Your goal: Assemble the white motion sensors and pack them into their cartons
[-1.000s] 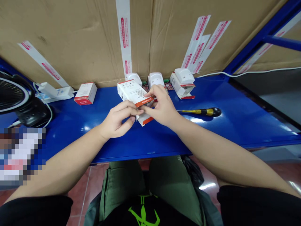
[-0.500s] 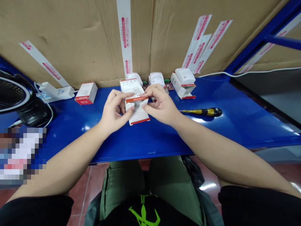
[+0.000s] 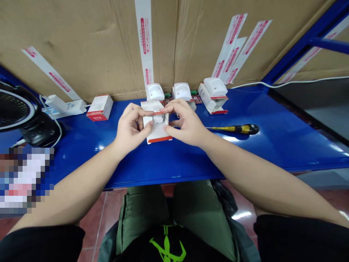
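Observation:
Between my hands is a small white and red cardboard box (image 3: pixel 159 135), its near end unfolded with the flap pointing toward me. Inside the opening shows something pale and clear, too unclear to name. My left hand (image 3: pixel 133 127) grips the box's left side, thumb at the opening and fingers on the top edge. From the right, my right hand (image 3: pixel 187 122) holds the other side in the same way. Just behind the box are two white sensor units (image 3: pixel 155 91), (image 3: pixel 181 91). A third white sensor unit (image 3: pixel 215 86) rests on an open box (image 3: pixel 214 103).
A yellow and black screwdriver (image 3: pixel 242 129) lies right of my hands on the blue table (image 3: pixel 131 167). A closed box (image 3: pixel 99 107), a power strip (image 3: pixel 65 107) and a black fan (image 3: pixel 29 120) stand on the left. Cardboard (image 3: pixel 109 47) lines the back.
The box has tilted and come lower, so its opening faces up more and its top looks shorter. The left sensor unit behind it now shows more fully. Both hands keep their grip.

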